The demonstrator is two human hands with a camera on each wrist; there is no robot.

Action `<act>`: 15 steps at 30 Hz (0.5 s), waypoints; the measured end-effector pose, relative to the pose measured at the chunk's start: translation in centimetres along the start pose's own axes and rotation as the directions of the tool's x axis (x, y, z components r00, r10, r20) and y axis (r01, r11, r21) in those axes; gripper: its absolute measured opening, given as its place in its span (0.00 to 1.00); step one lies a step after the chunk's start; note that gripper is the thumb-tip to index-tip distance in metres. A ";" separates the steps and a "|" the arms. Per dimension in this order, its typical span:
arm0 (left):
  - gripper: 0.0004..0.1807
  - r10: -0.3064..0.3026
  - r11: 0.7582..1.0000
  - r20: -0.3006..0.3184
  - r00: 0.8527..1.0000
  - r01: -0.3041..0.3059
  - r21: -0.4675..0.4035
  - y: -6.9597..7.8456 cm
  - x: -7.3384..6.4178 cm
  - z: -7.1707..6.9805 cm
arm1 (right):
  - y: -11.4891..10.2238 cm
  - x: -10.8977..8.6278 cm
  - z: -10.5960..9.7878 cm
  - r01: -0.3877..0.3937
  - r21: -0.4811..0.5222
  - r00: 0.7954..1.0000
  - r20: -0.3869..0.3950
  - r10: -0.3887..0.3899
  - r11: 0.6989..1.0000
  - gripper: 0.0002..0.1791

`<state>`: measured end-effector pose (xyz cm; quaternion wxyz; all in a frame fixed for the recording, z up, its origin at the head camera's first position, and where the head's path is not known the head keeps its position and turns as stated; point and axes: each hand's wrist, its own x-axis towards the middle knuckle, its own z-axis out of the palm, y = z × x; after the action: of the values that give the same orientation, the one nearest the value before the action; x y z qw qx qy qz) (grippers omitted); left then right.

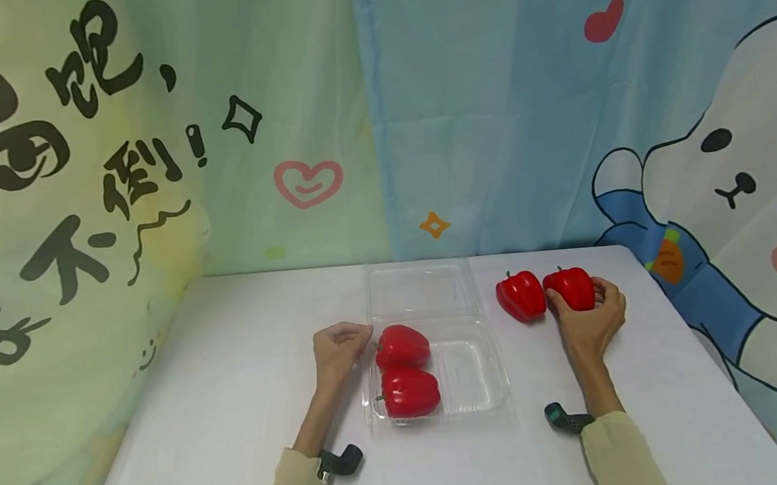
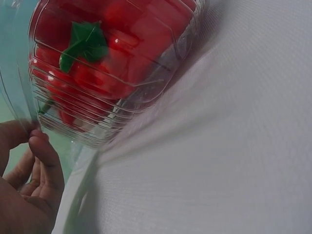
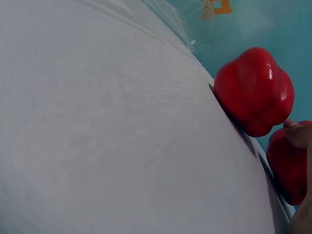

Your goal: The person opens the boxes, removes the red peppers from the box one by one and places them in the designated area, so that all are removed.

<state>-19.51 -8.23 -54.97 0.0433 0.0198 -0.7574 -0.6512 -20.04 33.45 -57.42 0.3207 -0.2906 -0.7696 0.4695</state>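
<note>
A clear plastic clamshell box (image 1: 470, 373) lies with its lid (image 1: 420, 289) folded back. Two red bell peppers fill its left side, a rear one (image 1: 402, 346) and a front one (image 1: 409, 393); a green stem (image 2: 85, 46) shows through the wall in the left wrist view. My left hand (image 1: 338, 353) pinches the box's left rim between thumb and forefinger. To the right of the box, my right hand (image 1: 590, 325) grips a red bell pepper (image 1: 570, 287) at the table's back right. Just left of that one sits another red bell pepper (image 1: 521, 297).
The white table (image 1: 237, 407) ends at a printed curtain (image 1: 488, 113) behind the box and peppers. A dark wrist device sits on each arm, a left one (image 1: 342, 461) and a right one (image 1: 567, 417).
</note>
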 end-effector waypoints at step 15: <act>0.09 0.002 1.000 0.016 1.000 -0.002 -0.011 0.0 0.1 -0.2 | -0.1 -0.2 0.1 -0.001 -0.037 1.000 0.021 0.002 0.999 0.45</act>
<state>-19.58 -8.42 -54.91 0.0379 0.0134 -0.7541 -0.6555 -19.98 33.19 -57.36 0.3067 -0.2920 -0.7814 0.4584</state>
